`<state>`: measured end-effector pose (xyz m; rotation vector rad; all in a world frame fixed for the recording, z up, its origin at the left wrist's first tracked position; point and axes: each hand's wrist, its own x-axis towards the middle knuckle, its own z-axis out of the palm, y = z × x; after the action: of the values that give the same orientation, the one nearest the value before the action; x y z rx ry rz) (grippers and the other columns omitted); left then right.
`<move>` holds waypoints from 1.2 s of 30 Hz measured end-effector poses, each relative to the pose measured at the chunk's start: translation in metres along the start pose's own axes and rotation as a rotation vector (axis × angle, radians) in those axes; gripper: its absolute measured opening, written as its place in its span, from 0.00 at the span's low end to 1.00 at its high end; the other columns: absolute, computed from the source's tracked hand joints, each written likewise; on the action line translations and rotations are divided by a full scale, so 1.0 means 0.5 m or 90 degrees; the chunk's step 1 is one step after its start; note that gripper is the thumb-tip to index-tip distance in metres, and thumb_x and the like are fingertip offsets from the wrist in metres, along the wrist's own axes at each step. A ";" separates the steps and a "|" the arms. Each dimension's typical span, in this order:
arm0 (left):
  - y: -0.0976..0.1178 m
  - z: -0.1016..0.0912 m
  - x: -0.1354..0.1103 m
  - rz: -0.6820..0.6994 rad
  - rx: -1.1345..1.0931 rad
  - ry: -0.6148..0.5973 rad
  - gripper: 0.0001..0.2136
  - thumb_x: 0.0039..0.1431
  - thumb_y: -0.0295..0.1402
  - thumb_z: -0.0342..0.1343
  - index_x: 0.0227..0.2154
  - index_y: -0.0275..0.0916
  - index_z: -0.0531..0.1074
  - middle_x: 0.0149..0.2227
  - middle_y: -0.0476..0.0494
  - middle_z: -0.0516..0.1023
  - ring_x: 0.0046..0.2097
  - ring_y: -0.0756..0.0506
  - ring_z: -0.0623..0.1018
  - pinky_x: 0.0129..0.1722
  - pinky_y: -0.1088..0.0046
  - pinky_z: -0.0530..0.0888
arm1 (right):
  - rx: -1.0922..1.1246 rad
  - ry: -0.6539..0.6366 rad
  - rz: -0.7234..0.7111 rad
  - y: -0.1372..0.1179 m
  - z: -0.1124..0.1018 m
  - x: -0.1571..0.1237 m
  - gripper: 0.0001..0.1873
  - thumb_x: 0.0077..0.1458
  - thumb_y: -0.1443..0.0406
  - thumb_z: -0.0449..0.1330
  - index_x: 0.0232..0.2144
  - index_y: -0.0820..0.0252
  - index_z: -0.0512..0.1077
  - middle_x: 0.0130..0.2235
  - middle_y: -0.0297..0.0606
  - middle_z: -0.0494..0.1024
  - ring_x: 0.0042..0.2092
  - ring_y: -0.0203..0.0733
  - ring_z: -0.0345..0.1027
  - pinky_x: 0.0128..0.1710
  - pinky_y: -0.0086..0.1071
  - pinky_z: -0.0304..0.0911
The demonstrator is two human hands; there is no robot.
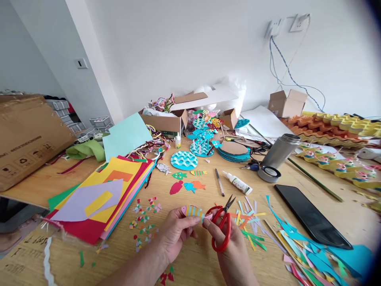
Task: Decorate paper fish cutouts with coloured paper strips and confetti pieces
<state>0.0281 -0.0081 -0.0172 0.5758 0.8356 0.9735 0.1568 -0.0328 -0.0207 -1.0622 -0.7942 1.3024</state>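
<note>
Toward the worktop's [195, 274] near edge, your left hand [174, 232] pinches the striped fish [192, 211] and your right hand [236, 246] grips scissors [228, 234], apparently fitting the pink tail [208, 217], which needs careful alignment.

The wooden table [119, 243] spans the lower frame. At centre lie paper fish [189, 187], a pen [219, 182] and a glue bottle [238, 182]; right of them, a flask [276, 153], a lid [269, 174] and a phone [312, 216]. Paper bits [135, 237] lie lower left of centre, paper sheets [74, 207] at left, paper strips [323, 260] lower right.
</note>
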 end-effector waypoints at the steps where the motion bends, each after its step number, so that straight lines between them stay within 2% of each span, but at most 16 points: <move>1: 0.001 -0.001 0.001 0.011 -0.001 0.007 0.09 0.40 0.30 0.67 0.26 0.33 0.75 0.24 0.49 0.71 0.23 0.55 0.62 0.25 0.77 0.65 | -0.002 -0.006 -0.001 0.000 0.001 -0.002 0.15 0.44 0.58 0.67 0.32 0.56 0.69 0.30 0.32 0.71 0.33 0.39 0.62 0.34 0.31 0.59; 7: 0.009 -0.005 0.006 0.051 -0.004 0.015 0.08 0.41 0.29 0.67 0.26 0.33 0.75 0.28 0.46 0.76 0.28 0.52 0.70 0.27 0.77 0.66 | -0.046 -0.013 0.000 -0.005 0.002 -0.005 0.14 0.47 0.58 0.66 0.33 0.56 0.68 0.30 0.32 0.72 0.34 0.39 0.63 0.36 0.30 0.60; 13: 0.013 -0.005 0.003 0.058 -0.038 0.012 0.09 0.40 0.29 0.66 0.26 0.33 0.74 0.28 0.45 0.77 0.29 0.51 0.73 0.30 0.76 0.68 | -0.097 -0.019 -0.011 -0.002 0.001 0.002 0.16 0.44 0.55 0.67 0.31 0.57 0.68 0.30 0.34 0.72 0.33 0.41 0.65 0.34 0.31 0.62; 19: 0.029 -0.014 0.013 0.075 -0.063 0.074 0.11 0.37 0.29 0.68 0.25 0.33 0.73 0.26 0.44 0.77 0.28 0.50 0.74 0.30 0.76 0.69 | -0.324 -0.047 -0.064 0.002 -0.016 0.011 0.19 0.48 0.49 0.61 0.26 0.59 0.68 0.24 0.34 0.69 0.27 0.39 0.62 0.27 0.30 0.60; 23: 0.041 -0.023 0.018 0.100 -0.058 0.105 0.12 0.34 0.28 0.68 0.24 0.34 0.72 0.25 0.46 0.76 0.28 0.50 0.74 0.29 0.77 0.69 | -0.480 -0.125 -0.089 0.011 -0.030 0.011 0.18 0.50 0.51 0.59 0.23 0.59 0.67 0.21 0.31 0.64 0.24 0.36 0.57 0.23 0.27 0.55; 27: 0.043 -0.030 0.021 0.124 -0.027 0.104 0.12 0.36 0.29 0.68 0.25 0.34 0.72 0.22 0.51 0.73 0.23 0.54 0.70 0.26 0.78 0.68 | -0.610 -0.152 -0.118 0.015 -0.030 0.010 0.18 0.50 0.51 0.58 0.23 0.59 0.67 0.19 0.29 0.62 0.21 0.34 0.55 0.20 0.25 0.53; 32: 0.043 -0.030 0.023 0.152 0.021 0.100 0.11 0.39 0.30 0.66 0.26 0.34 0.72 0.25 0.48 0.75 0.23 0.54 0.69 0.25 0.78 0.66 | -0.701 -0.153 -0.151 0.015 -0.028 0.007 0.16 0.51 0.52 0.58 0.23 0.58 0.67 0.19 0.30 0.66 0.21 0.35 0.59 0.20 0.25 0.54; 36: 0.046 -0.024 0.019 0.162 0.051 0.099 0.11 0.40 0.30 0.65 0.27 0.34 0.71 0.26 0.46 0.77 0.26 0.51 0.73 0.26 0.78 0.66 | -0.739 -0.159 -0.162 0.019 -0.032 0.006 0.17 0.52 0.51 0.56 0.25 0.58 0.67 0.19 0.31 0.70 0.21 0.36 0.62 0.21 0.26 0.56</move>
<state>0.0103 0.0115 -0.0100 0.6944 0.9583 1.2320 0.1686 -0.0327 -0.0353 -1.6057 -1.9212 0.6912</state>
